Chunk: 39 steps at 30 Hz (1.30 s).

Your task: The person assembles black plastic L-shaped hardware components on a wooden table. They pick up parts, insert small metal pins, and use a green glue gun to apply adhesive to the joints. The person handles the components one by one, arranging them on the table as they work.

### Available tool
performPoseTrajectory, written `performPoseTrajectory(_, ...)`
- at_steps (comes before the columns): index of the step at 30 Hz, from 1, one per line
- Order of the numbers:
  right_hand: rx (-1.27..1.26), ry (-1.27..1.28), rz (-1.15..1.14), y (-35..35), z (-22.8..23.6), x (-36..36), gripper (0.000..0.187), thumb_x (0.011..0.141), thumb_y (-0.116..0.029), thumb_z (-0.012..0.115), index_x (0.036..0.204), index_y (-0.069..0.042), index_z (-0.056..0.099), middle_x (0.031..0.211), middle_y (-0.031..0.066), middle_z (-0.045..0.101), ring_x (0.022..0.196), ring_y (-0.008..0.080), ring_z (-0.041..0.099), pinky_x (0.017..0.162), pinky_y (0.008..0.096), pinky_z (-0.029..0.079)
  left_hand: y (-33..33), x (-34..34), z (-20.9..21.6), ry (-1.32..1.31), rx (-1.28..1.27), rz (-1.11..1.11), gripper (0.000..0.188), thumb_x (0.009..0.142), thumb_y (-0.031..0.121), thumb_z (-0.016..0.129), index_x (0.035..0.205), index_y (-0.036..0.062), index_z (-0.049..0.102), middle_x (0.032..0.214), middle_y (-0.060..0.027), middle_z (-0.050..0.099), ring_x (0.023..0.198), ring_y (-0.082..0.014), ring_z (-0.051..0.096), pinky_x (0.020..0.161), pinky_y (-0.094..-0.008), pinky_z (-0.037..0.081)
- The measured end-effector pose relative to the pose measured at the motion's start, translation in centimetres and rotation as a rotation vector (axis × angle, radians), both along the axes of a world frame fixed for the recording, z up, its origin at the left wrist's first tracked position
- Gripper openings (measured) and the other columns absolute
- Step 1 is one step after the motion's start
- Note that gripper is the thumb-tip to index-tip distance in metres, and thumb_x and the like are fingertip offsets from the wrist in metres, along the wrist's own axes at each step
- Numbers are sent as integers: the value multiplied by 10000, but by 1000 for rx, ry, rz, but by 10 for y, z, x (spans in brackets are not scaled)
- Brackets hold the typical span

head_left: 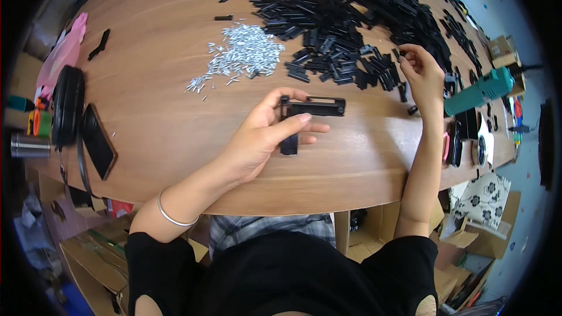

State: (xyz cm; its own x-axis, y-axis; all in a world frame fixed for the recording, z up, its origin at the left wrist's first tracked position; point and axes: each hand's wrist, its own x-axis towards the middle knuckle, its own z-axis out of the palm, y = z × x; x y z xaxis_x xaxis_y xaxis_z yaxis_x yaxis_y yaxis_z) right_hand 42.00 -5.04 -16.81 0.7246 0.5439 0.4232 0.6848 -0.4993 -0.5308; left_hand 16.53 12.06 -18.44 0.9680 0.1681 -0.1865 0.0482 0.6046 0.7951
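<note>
Phone (98, 142): lay flat and dark on the brown table (158, 99), well apart from both hands.
Silver pins (249, 50): sat in a loose, bright heap beyond the left hand.
Left hand (252, 134): held the black L-shaped part, thumb over its corner, fingers behind and beneath.
Left-hand handling: a firm but unsqueezed hold seemed best, with the longer arm left uncovered and steady.
Black L-shaped part (319, 108): was above the table's near side, one arm pointing right, the other toward the wearer; it looked smooth and rigid, with a slim slot along the upper edge and a small round hole near the right end.
Black pieces (328, 11): spread in a large, tangled pile.
Right hand (422, 70): hung at the pile's right side, thumb and forefinger nearly together; whether they gripped a small dark piece could not be told.
Right-hand handling: a light fingertip pinch seemed best, disturbing few neighbours.
Teal tool (480, 92): lay just beside the right forearm.
</note>
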Motion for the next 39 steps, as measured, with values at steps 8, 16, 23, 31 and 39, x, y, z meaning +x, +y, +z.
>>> performPoseTrajectory(8,553,823,556,31,12,-95,213,786,25,658,987,35,591,919,98,630,863,150,616,779,257,504,2,-2,-2,-24,80,87,360,897,74,535,1228,11,406,1005,-121,594,879,-177,622,740,-255,501)
performPoseTrajectory(16,273,46,640,40,13,-125,136,717,42,675,843,-6,659,967,137,640,941,245,594,827,342,461,-9,-3,-4,-209,369,261,412,799,121,699,1118,31,455,894,-23,512,717,-63,477,661,-208,420)
performPoseTrajectory(23,428,391,683,42,-2,-141,154,751,79,629,886,3,625,1022,142,584,970,199,578,769,268,490,-9,-5,-14,-348,623,329,624,621,220,853,1079,38,470,975,-44,551,685,-61,459,610,-200,414)
performPoseTrajectory(31,463,487,688,39,-1,-158,133,778,124,582,883,43,591,1040,140,545,996,217,566,777,264,485,-10,-4,-12,-387,781,445,431,687,179,805,960,30,506,917,-84,628,729,-95,565,623,-219,452)
performPoseTrajectory(39,550,362,659,42,-2,-161,242,732,111,624,954,17,614,940,128,619,845,197,619,682,255,498,-17,-5,-12,-456,742,531,369,737,138,768,965,23,502,907,-100,630,737,-68,568,608,-177,437)
